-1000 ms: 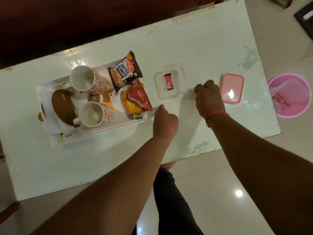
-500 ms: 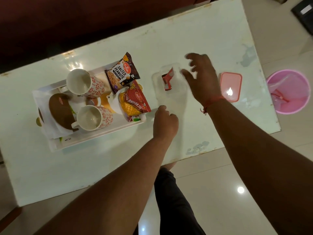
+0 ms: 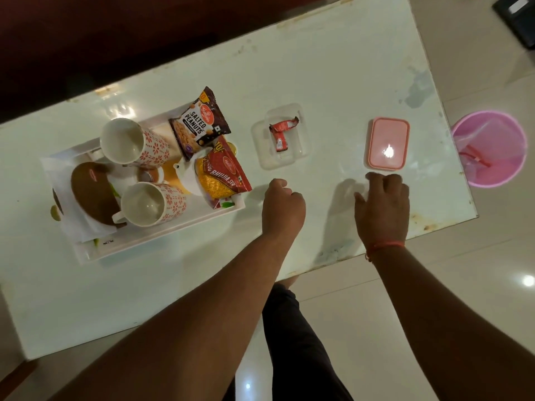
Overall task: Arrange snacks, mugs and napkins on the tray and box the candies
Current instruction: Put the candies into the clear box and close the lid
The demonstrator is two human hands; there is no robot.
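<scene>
A clear plastic box (image 3: 262,140) stands open on the white table, with two red-wrapped candies (image 3: 281,131) inside it. Its pink lid (image 3: 388,143) lies flat to the right. The white tray (image 3: 162,235) at the left holds two patterned mugs (image 3: 144,204), a salted peanuts packet (image 3: 199,125), a red bhujia packet (image 3: 224,172), a white napkin (image 3: 73,224) and a brown round pack (image 3: 92,192). My left hand (image 3: 283,205) rests as a fist just right of the tray. My right hand (image 3: 382,204) is below the lid, fingertips bent onto the table; what lies under them is hidden.
A pink waste bin (image 3: 489,149) stands on the floor past the table's right edge. The table's near edge runs just under my wrists. A dark object (image 3: 518,15) lies on the floor at the top right. My leg shows below the table.
My right hand went from beside the lid over to the clear box and came back in front of the lid. A second red candy now lies in the box. The left hand stayed put.
</scene>
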